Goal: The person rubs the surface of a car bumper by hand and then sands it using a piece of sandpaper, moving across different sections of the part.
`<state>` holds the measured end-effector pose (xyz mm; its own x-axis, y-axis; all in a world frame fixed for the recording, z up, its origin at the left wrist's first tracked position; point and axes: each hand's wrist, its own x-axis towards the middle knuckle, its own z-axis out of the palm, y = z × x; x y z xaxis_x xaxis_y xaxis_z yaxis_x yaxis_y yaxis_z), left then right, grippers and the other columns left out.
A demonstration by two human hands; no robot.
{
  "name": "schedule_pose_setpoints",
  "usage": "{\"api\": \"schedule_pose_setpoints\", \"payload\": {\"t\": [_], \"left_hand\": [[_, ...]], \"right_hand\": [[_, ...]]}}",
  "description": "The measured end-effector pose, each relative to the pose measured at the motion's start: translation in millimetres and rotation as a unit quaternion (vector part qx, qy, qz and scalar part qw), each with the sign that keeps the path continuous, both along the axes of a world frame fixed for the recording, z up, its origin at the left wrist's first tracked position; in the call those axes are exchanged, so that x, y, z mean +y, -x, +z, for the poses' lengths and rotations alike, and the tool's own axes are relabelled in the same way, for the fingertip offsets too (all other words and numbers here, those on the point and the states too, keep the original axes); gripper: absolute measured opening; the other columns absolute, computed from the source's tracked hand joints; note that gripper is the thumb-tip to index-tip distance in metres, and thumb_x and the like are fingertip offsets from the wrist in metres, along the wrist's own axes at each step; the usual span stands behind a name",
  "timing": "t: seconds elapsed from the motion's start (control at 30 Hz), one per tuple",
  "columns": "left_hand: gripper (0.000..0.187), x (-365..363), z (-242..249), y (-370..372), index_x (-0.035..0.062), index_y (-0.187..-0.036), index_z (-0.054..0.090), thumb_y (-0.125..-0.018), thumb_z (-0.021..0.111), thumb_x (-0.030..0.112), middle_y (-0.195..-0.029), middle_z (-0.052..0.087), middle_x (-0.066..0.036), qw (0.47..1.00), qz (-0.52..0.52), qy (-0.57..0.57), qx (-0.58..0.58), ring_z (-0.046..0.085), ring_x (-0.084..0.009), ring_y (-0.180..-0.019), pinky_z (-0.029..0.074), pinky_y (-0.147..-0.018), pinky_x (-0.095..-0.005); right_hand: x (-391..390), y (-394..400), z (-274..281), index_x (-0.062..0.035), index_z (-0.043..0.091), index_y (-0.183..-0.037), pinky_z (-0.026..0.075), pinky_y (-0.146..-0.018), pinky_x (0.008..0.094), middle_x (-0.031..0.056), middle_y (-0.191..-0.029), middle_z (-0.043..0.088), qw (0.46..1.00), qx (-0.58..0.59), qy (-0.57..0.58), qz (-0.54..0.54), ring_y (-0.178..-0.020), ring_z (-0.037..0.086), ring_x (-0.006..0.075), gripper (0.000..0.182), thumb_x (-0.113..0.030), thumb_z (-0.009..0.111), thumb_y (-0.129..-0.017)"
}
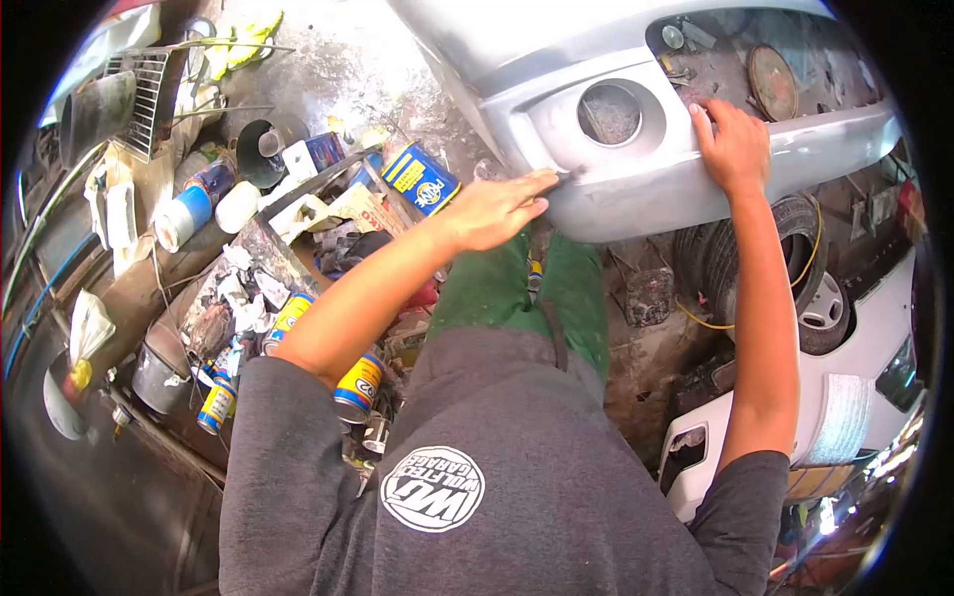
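Observation:
A silver-grey car bumper (636,189) with a round fog-lamp hole stretches across the upper right, in front of my legs. At its near left corner, my left hand (502,207) lies with the fingers straight and pressed together, pointing right. A small dark piece (570,177) shows at those fingertips; I cannot make out what it is. My right hand (732,144) grips the bumper's edge right of the round hole, the thumb on the near face and the fingers curled over the rim.
Blue-and-yellow tins (421,179), spray cans (217,405) and scraps crowd the left side. A grey bucket (162,368) stands there too. Tires (795,238) lie below the bumper on the right, near a yellow hose (704,323) and a white car panel (785,387).

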<state>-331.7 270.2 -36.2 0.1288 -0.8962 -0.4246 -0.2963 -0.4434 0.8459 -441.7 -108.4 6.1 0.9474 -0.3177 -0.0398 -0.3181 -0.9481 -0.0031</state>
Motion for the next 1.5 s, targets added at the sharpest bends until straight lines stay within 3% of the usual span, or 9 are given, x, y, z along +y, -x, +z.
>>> {"api": "schedule_pose_setpoints", "payload": {"t": [0.17, 0.37, 0.6, 0.73, 0.93, 1.23, 1.33, 1.47, 1.5], "left_hand": [[0.055, -31, 50, 11, 0.0153, -0.157, 0.043, -0.107, 0.044, 0.039, -0.155, 0.051, -0.019, 0.947, 0.116, -0.194, 0.228, 0.059, -0.0315, -0.133, 0.044, -0.111, -0.0391], [0.053, -4, 19, -6, 0.0189, -0.157, 0.043, -0.108, 0.042, 0.040, -0.161, 0.046, -0.005, 0.997, -0.018, -0.070, -0.036, 0.053, -0.0280, -0.139, 0.044, -0.115, -0.0430], [0.057, -34, 18, 62, 0.0165, -0.161, 0.036, -0.108, 0.044, 0.036, -0.169, 0.032, -0.008, 0.953, 0.207, 0.017, 0.220, 0.031, -0.0282, -0.155, 0.028, -0.125, -0.0379], [0.057, -69, 36, 68, 0.0174, -0.161, 0.036, -0.107, 0.047, 0.036, -0.167, 0.036, -0.009, 0.952, 0.206, 0.049, 0.223, 0.036, -0.0321, -0.152, 0.032, -0.122, -0.0410], [0.055, -19, 2, 42, 0.0282, -0.159, 0.038, -0.106, 0.048, 0.039, -0.163, 0.042, -0.008, 0.983, 0.136, 0.062, 0.107, 0.049, -0.0355, -0.142, 0.042, -0.117, -0.0454], [0.065, -4, 12, -51, 0.0179, -0.155, 0.045, -0.094, 0.062, 0.032, -0.158, 0.051, -0.003, 0.941, -0.187, -0.021, -0.283, 0.070, -0.0326, -0.105, 0.059, -0.087, -0.0424], [0.070, -3, 18, -54, 0.0145, -0.157, 0.042, -0.093, 0.065, 0.027, -0.160, 0.047, -0.004, 0.949, -0.142, -0.045, -0.276, 0.069, -0.0326, -0.102, 0.059, -0.087, -0.0434], [0.075, 14, -31, 33, 0.0099, -0.162, 0.029, -0.097, 0.061, 0.027, -0.168, 0.031, -0.014, 0.975, 0.043, 0.091, -0.198, 0.059, -0.0399, -0.130, 0.052, -0.104, -0.0482], [0.074, 2, -18, 54, 0.0097, -0.164, 0.025, -0.100, 0.058, 0.027, -0.170, 0.023, -0.017, 0.989, 0.102, 0.019, -0.103, 0.047, -0.0399, -0.141, 0.044, -0.112, -0.0462]], "right_hand": [[1, 1, -1, -0.0134, 0.072, -0.099, 0.047, -0.087, 0.0427, 0.0076, -0.090, 0.073, 1.000, -0.007, 0.000, -0.002, -0.091, 0.068, 0.0273, 0.036, -0.047, 0.060, -0.099], [1, -1, 3, -0.0130, 0.072, -0.099, 0.047, -0.087, 0.0434, 0.0076, -0.090, 0.074, 1.000, -0.004, -0.009, 0.000, -0.091, 0.068, 0.0266, 0.035, -0.046, 0.061, -0.098], [1, 0, 1, -0.0128, 0.073, -0.099, 0.047, -0.088, 0.0430, 0.0077, -0.092, 0.074, 1.000, -0.015, -0.010, -0.010, -0.092, 0.069, 0.0274, 0.037, -0.047, 0.060, -0.098], [1, -2, 3, -0.0138, 0.073, -0.100, 0.047, -0.089, 0.0429, 0.0070, -0.095, 0.074, 1.000, 0.020, -0.008, -0.016, -0.093, 0.069, 0.0276, 0.037, -0.048, 0.058, -0.099], [3, -3, 3, -0.0141, 0.073, -0.101, 0.047, -0.090, 0.0432, 0.0072, -0.096, 0.075, 1.000, 0.020, -0.011, -0.020, -0.094, 0.069, 0.0280, 0.039, -0.049, 0.056, -0.100], [2, -1, 3, -0.0137, 0.073, -0.099, 0.047, -0.088, 0.0433, 0.0086, -0.092, 0.075, 1.000, 0.013, -0.007, -0.021, -0.093, 0.069, 0.0293, 0.039, -0.049, 0.057, -0.099], [1, 0, 2, -0.0135, 0.073, -0.098, 0.047, -0.088, 0.0431, 0.0083, -0.092, 0.075, 1.000, 0.016, -0.006, -0.020, -0.092, 0.069, 0.0301, 0.038, -0.049, 0.058, -0.098], [2, 1, 1, -0.0140, 0.073, -0.098, 0.047, -0.088, 0.0429, 0.0082, -0.091, 0.074, 1.000, -0.008, -0.010, -0.015, -0.091, 0.069, 0.0297, 0.038, -0.049, 0.059, -0.098], [2, 1, 1, -0.0141, 0.073, -0.098, 0.047, -0.088, 0.0429, 0.0081, -0.091, 0.074, 1.000, -0.016, -0.011, -0.013, -0.091, 0.069, 0.0295, 0.038, -0.049, 0.059, -0.098]]}}
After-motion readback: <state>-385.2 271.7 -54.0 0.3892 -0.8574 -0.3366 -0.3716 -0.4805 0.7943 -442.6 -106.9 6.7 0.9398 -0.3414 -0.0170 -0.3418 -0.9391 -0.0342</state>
